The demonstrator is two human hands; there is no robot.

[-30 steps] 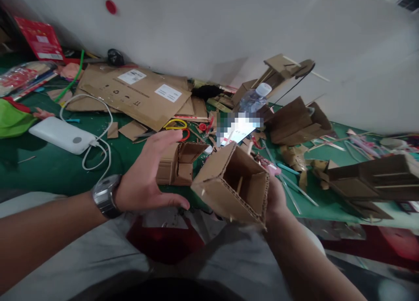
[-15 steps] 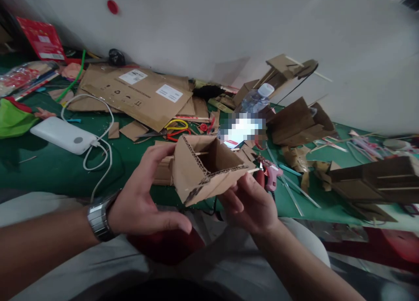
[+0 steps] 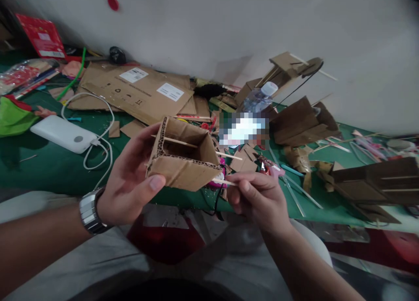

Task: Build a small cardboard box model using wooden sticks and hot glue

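A small open cardboard box is held up in front of me, its opening tilted toward me. My left hand grips its left end, the thumb on the near wall and the fingers behind. One thin wooden stick passes through the box and juts out on the right. A second wooden stick sticks out at the lower right corner, its outer end pinched between the thumb and forefinger of my right hand. How far this stick reaches inside is hidden by the near wall.
Behind the box lie flattened cardboard sheets and a lit phone. A white power bank with its cable is at left. A pink glue gun, a plastic bottle and cardboard assemblies stand at right.
My left hand has closed on the box, which has turned and shifted left. My right hand has moved slightly right, off the box's wall, and now pinches the stick's end.
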